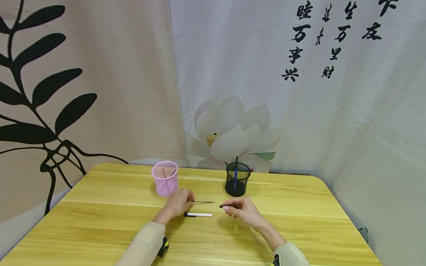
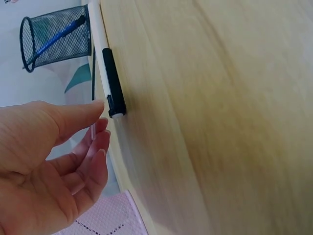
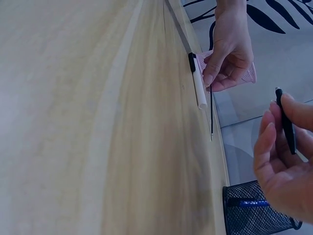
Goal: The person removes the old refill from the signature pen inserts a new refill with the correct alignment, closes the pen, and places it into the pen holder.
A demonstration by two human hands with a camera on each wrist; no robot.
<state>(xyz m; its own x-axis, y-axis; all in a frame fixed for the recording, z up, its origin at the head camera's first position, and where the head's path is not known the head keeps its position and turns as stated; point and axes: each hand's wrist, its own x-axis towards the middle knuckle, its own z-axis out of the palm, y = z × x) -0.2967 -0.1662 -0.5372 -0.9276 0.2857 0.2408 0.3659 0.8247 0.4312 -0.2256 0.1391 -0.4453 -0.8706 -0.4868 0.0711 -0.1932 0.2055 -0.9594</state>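
In the head view my left hand (image 1: 175, 203) pinches one end of a thin dark pen refill (image 1: 204, 202), which points right, just above the table. The left wrist view shows its clear end (image 2: 93, 132) at the thumb and fingertips. My right hand (image 1: 244, 211) holds a short black tapered pen part (image 3: 287, 125) between thumb and fingers, its small light tip facing the refill. The two pieces are apart. Nearer to me lies a white pen barrel (image 1: 202, 215) with a black clip end (image 2: 113, 81) toward the left.
Behind my left hand stands a pink mesh pen holder (image 1: 171, 187) with thin sticks visible in it. A black mesh pen holder (image 1: 229, 186) with a blue pen (image 1: 235, 174) stands behind my right hand. The wooden table (image 1: 100, 221) ends at a printed curtain (image 1: 133, 74).
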